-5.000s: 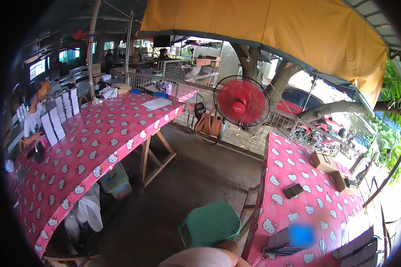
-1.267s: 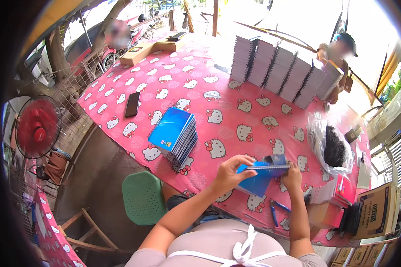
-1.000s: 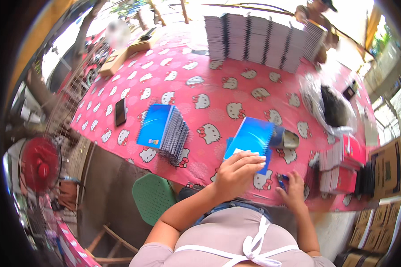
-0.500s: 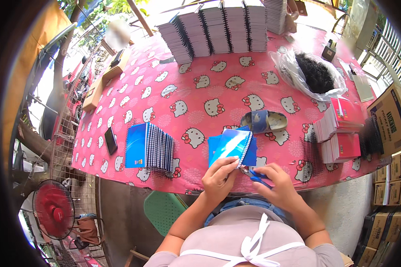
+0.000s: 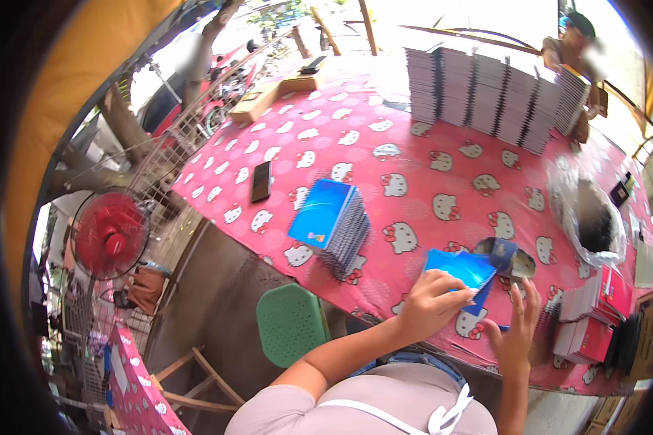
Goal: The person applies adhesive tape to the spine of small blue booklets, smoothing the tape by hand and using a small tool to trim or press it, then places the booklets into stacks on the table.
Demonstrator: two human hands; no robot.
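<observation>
Blue spiral notebooks lie overlapping near the table's front edge. My left hand is closed with its fingertips at the lower corner of the top one, by the wire spiral. My right hand is raised just to the right of them, its fingers spread and holding nothing. A small blue piece shows beside its thumb, mostly hidden, perhaps a tool handle. Just beyond the notebooks lies a blue slipper with a patterned sole. To the left stands a neat stack of blue spiral notebooks.
A pink cartoon-print cloth covers the table. Tall stacks of spiral-bound paper stand at the back, with another person beside them. At right are a plastic bag of black coils and red notebooks. A phone lies left; a green stool stands below.
My right hand has let go of the blue-handled tool and opened. The view has swung left, bringing a person at the back into sight. My left hand stays at the notebook.
</observation>
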